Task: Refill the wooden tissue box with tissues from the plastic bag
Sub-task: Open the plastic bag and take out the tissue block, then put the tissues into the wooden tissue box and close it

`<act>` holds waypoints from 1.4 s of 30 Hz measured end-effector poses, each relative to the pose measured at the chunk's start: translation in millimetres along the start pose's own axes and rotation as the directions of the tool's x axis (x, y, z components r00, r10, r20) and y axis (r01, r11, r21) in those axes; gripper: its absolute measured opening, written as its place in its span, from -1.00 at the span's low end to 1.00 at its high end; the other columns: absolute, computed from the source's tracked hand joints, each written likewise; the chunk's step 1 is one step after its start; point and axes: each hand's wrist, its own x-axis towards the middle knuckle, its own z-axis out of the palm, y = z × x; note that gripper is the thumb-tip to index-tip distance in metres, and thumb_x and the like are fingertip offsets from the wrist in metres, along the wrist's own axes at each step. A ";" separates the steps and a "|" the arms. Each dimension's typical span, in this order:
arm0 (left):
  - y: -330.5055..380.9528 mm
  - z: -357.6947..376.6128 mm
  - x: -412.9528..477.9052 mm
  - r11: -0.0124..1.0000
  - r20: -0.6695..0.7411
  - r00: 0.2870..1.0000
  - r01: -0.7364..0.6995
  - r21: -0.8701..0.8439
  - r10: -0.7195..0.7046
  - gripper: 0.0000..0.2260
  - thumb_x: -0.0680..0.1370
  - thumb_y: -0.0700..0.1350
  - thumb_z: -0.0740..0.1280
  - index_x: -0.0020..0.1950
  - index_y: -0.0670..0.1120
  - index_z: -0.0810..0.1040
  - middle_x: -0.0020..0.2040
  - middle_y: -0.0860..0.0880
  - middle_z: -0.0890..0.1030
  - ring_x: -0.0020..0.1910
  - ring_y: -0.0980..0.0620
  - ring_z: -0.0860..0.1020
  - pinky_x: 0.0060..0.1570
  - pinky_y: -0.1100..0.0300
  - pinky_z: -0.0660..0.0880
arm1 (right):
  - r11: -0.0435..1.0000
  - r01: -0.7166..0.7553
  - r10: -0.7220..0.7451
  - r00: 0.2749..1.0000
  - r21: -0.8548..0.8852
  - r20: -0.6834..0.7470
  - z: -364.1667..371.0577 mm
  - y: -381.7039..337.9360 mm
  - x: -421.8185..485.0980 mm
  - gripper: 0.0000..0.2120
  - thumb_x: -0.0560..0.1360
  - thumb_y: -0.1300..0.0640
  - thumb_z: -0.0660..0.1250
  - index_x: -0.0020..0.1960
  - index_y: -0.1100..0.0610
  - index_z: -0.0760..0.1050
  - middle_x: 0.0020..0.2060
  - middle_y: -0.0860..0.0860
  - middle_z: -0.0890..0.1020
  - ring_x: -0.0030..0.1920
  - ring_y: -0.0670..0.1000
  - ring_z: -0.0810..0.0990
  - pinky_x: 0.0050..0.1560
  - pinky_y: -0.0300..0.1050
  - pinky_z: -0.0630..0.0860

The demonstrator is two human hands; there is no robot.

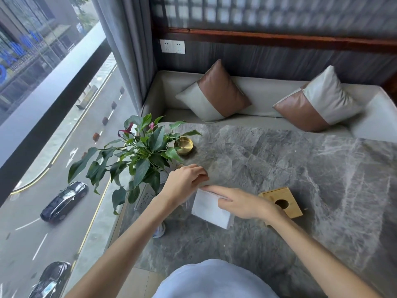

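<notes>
A white stack of tissues lies on the grey marble table, apparently inside a clear plastic bag that is hard to make out. My right hand rests flat on the stack's right side, fingers pointing left. My left hand pinches at the stack's far left corner, fingers closed on what looks like the clear bag's edge. The wooden tissue box, with a round hole in its top, sits just right of my right hand, partly hidden by my wrist.
A potted plant with green leaves and pink flowers stands left of my hands at the table's edge. A small brass dish sits behind it. A sofa with two cushions lies beyond the table. A large window is at the left.
</notes>
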 end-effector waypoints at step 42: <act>72.0 199.0 -92.2 0.962 0.313 0.949 -0.125 0.242 0.045 -0.42 0.17 -0.53 0.45 0.14 -0.16 0.63 0.17 -0.09 0.67 0.10 0.00 0.67 0.05 0.24 0.60 | 0.187 0.076 0.719 0.669 0.979 -0.189 -34.9 369.4 -101.8 -0.60 0.66 0.16 0.17 0.47 0.24 0.32 0.10 0.14 0.53 -0.13 0.07 0.52 -0.14 -0.06 0.42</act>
